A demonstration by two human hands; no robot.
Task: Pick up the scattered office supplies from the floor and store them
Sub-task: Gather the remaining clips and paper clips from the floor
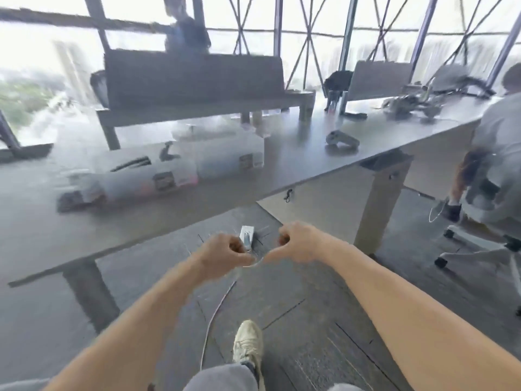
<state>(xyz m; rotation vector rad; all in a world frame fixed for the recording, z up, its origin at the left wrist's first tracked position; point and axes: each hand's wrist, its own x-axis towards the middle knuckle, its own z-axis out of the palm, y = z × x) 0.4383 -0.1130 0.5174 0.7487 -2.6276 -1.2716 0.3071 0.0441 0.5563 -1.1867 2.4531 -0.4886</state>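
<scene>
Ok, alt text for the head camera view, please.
The left hand and right hand hold a thin wire between them above grey carpet where a small white box lies. On the desk beyond sit clear storage bins.

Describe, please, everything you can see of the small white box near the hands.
The small white box is a pale oblong cardboard-looking pack with blurred bluish print on top. It seems to lie flat on the grey carpet below the table edge, its near corner hidden behind the left hand; contact unclear.
</scene>
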